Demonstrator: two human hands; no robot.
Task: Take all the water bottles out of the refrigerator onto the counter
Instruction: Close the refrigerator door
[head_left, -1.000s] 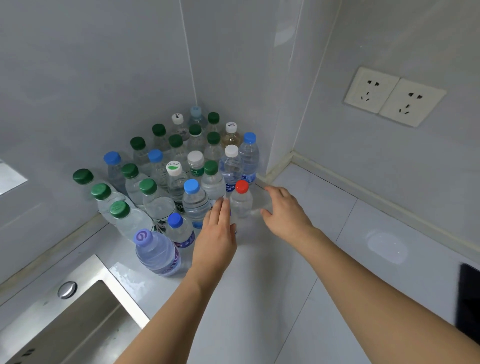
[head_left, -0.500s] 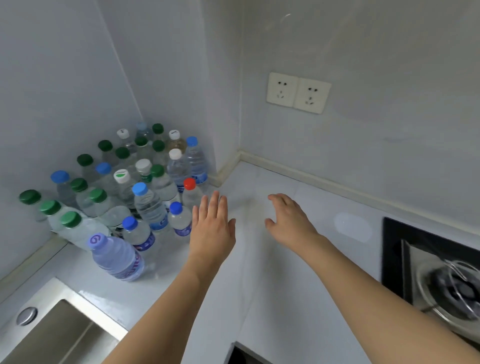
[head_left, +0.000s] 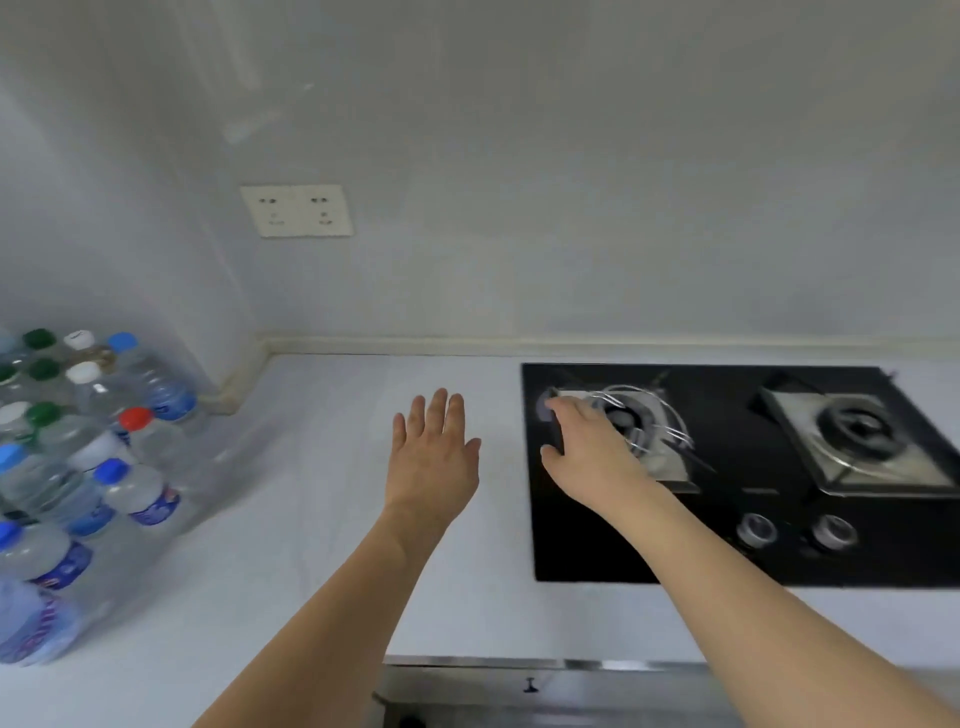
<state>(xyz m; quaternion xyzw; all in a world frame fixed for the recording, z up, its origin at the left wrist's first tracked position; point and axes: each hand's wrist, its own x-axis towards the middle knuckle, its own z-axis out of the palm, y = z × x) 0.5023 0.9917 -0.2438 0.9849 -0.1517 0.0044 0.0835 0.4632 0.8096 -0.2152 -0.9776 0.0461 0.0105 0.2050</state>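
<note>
Since the earlier frame the view has swung right: the cluster of clear plastic water bottles (head_left: 78, 457), formerly mid-left, now sits at the far left edge, the black glass two-burner gas hob (head_left: 727, 467) has come fully into sight, and both hands have travelled right with it, away from the bottles. Item: bottles, standing upright and packed together on the pale grey counter (head_left: 322, 519) in the corner against the wall; about fifteen caps can be counted in view, the group being cut by the frame edge and blurred. Caps: roughly five blue, four green, three white, one red (head_left: 135, 417), the rest unclear. Bodies are transparent, ribbed, several with blue-and-white labels; one larger bottle with a purple-blue label (head_left: 31, 623) lies tilted at the lower left. Item: left hand (head_left: 431, 457), one, palm down over bare counter, fingers straight and together, holding nothing, well apart from the bottles. Item: right hand (head_left: 592, 452), one, over the left part of the hob, fingers loosely extended, grasping nothing; its fingertips lie near the left burner. Item: burners, two, each with a metal pan support (head_left: 852, 431). Item: control knobs, two, silver (head_left: 756, 530), at the hob's front. Item: white double wall socket plate (head_left: 296, 210), one, on the grey wall above the counter. Item: metal trim strip (head_left: 519, 664) along the counter's front edge.
</note>
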